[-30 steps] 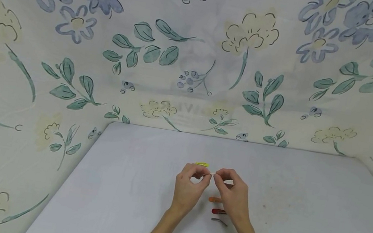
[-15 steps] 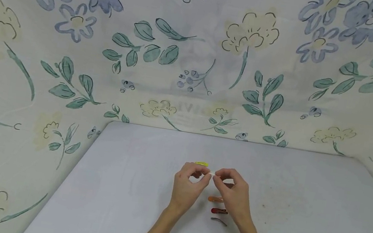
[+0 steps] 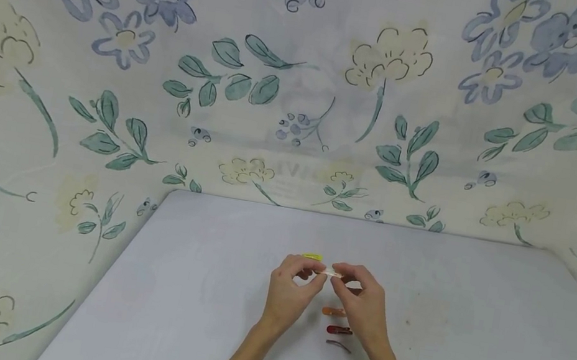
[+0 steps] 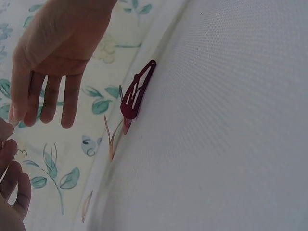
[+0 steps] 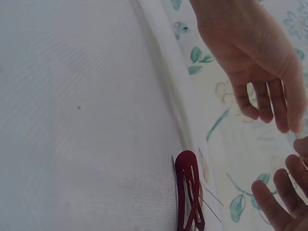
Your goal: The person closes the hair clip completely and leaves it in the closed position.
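Note:
Between my two hands, a small pale, thin strip is held above the table by its ends. My left hand pinches its left end between thumb and fingertips. The thumb and index finger of my right hand pinch the other end. My fingers cover much of the strip, so its kind cannot be told. Beneath the hands lie an orange hair clip and a dark red snap hair clip, which shows large in the left wrist view. A yellow hair clip lies just beyond my left fingers.
Nearer to me than the red clip lies a thin, curved grey-brown piece. The white table reaches back to a wall covering printed with flowers and leaves.
More of the pale strip shows between my fingertips now; earlier it was only a thin line. Both hands keep nearly the same place. The head view has tilted slightly.

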`<state>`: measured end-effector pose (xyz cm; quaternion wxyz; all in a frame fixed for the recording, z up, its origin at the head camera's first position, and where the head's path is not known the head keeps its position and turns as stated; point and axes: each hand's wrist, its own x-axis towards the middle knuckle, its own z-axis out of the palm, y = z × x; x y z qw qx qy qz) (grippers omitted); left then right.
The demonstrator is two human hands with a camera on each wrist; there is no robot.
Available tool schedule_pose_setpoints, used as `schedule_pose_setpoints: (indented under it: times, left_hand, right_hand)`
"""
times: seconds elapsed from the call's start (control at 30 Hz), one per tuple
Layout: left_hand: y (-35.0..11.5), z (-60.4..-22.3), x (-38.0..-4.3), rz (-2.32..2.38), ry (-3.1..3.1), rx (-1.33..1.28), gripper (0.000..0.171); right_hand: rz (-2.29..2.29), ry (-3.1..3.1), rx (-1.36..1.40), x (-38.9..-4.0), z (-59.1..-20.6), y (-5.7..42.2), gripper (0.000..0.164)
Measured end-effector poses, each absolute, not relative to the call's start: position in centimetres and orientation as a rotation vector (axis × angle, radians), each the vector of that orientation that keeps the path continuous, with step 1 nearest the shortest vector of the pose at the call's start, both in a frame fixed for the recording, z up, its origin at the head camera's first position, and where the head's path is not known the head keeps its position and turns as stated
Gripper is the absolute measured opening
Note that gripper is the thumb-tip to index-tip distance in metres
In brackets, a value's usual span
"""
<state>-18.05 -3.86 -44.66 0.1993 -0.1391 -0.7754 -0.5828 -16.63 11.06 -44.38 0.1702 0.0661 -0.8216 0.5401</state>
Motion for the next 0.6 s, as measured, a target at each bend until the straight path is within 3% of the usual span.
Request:
schedule_pose_setpoints:
  times: [0.6]
  left_hand:
    - [-4.02,-45.52,-18.73,-1.544,-2.250,-0.465,0.015]
  right_hand:
    - [1.390,-2.420,0.240,-17.04,-45.02,11.45,0.021]
